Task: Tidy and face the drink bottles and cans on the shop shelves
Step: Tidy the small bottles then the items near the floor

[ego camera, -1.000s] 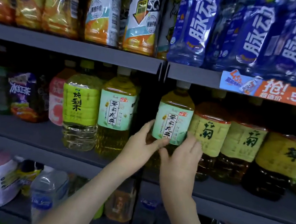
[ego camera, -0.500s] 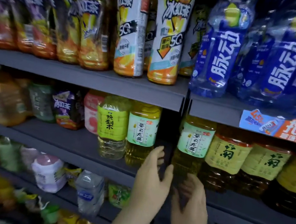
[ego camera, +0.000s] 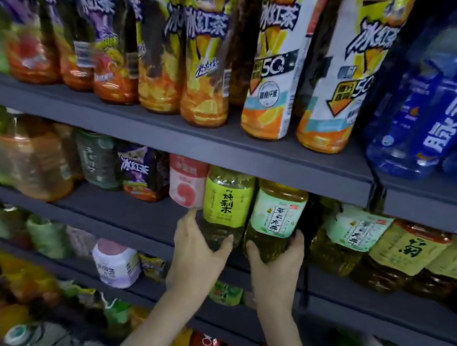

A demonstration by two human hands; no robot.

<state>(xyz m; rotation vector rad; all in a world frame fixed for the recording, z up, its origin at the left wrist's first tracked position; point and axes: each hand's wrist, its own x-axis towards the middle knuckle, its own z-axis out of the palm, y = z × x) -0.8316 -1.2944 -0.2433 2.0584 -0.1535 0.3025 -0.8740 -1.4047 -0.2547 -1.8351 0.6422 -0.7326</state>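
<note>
Holding two bottles at once here: our left grip (ego camera: 197, 257) is wrapping around the clear lower part of the plastic tea bottle with the lime-green label (ego camera: 227, 202), thumb across the front and fingers curling round its left side. Our right grip (ego camera: 275, 268) is doing the same to the plastic tea bottle with the pale mint label (ego camera: 276, 214), thumb in front, fingers hooking round the right side. Both bottles are standing upright, right up against each other at the front edge of the dark grey middle shelf (ego camera: 125, 216), labels facing us. A pink-labelled bottle (ego camera: 186, 187) is sitting just behind the lime one on its left. Across the upright divider (ego camera: 305, 288), a second mint-labelled bottle (ego camera: 353, 230) is leaning a bit, with yellow-labelled dark tea bottles (ego camera: 411, 250) next to it. Up top, tall yellow iced tea bottles (ego camera: 210, 51) and blue drink bottles (ego camera: 442, 122) are lining the upper shelf (ego camera: 168, 128). The far left is coming out too blurry to read.
</note>
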